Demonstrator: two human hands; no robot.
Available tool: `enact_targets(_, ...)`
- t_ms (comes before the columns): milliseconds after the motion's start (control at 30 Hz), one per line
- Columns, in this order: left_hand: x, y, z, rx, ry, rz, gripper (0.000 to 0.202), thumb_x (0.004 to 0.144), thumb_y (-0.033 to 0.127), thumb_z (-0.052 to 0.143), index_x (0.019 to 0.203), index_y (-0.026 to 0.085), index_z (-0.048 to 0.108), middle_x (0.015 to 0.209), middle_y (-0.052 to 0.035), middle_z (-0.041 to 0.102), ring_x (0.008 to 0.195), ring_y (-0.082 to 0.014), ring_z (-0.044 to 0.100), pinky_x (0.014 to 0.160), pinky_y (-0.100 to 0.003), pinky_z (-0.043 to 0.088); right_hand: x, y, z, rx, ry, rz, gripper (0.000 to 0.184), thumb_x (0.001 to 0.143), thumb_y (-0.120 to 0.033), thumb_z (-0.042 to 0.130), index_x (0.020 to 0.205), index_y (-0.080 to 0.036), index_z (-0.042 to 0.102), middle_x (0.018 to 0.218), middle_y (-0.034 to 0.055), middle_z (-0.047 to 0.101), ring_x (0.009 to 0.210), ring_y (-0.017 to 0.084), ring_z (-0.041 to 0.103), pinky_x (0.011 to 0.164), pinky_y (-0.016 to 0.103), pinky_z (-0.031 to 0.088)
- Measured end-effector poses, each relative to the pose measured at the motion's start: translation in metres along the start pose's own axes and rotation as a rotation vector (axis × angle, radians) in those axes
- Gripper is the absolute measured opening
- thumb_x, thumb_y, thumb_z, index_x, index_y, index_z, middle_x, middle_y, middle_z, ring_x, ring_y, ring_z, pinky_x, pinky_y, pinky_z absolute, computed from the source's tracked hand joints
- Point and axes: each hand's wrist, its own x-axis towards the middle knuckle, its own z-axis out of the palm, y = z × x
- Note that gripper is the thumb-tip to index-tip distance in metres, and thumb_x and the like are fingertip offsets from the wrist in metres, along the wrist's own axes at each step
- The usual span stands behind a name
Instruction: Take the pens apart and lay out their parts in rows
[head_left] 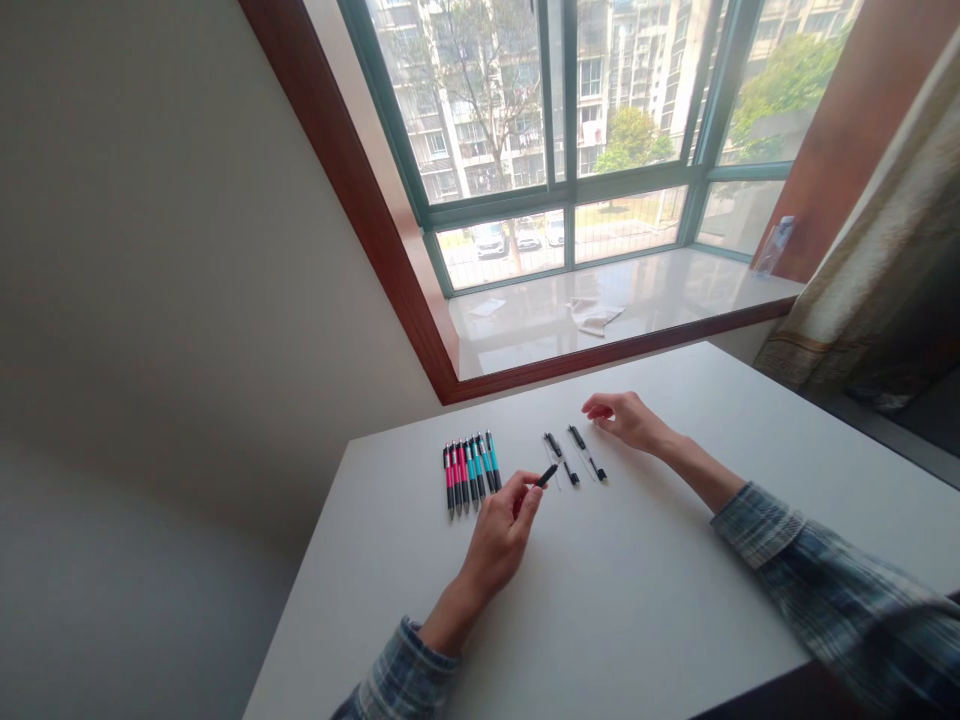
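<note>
My left hand [504, 525] is closed, pinching a short black pen part [547, 475] between thumb and fingers, just above the white table. Left of it lies a neat row of click pens: pink pens [456, 475] on one side, teal pens [481, 468] on the other. To its right are pieces of pens taken apart: two dark upper pieces [577, 437], black end pieces [598, 471] and thin refills. Beyond these pieces, my right hand [626, 418] hovers or rests low over the table, fingers loosely curved and apart, with nothing visible in them.
The white table [637, 600] meets the wall and a wood-framed window sill [517, 345]. A crumpled cloth [595, 315], a paper [488, 307] and a clear bottle [774, 246] are on the sill. A curtain [847, 250] hangs at the right.
</note>
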Motion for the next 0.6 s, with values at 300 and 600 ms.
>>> enact_targets(300, -0.005, 0.0, 0.003, -0.017, 0.081, 0.054, 0.035, 0.101, 0.048, 0.048, 0.108, 0.019, 0.066, 0.065, 0.0056, 0.037, 0.058, -0.0116, 0.03, 0.056, -0.025, 0.023, -0.002, -0.004, 0.005, -0.022, 0.018, -0.001, 0.026, 0.085, -0.009, 0.06, 0.103, -0.022, 0.073, 0.096, 0.0046, 0.077, 0.081, 0.019, 0.071, 0.079, 0.033, 0.056)
enact_targets(600, 0.002, 0.008, -0.009, 0.024, 0.215, 0.026, 0.037, 0.101, 0.048, 0.048, 0.102, 0.017, 0.067, 0.067, 0.0037, 0.048, 0.058, -0.0121, 0.035, 0.056, -0.024, 0.027, -0.015, -0.074, -0.001, 0.209, -0.072, -0.031, 0.017, 0.089, -0.037, 0.067, 0.092, -0.02, 0.067, 0.075, 0.0003, 0.065, 0.066, 0.014, 0.056, 0.062, 0.027, 0.047)
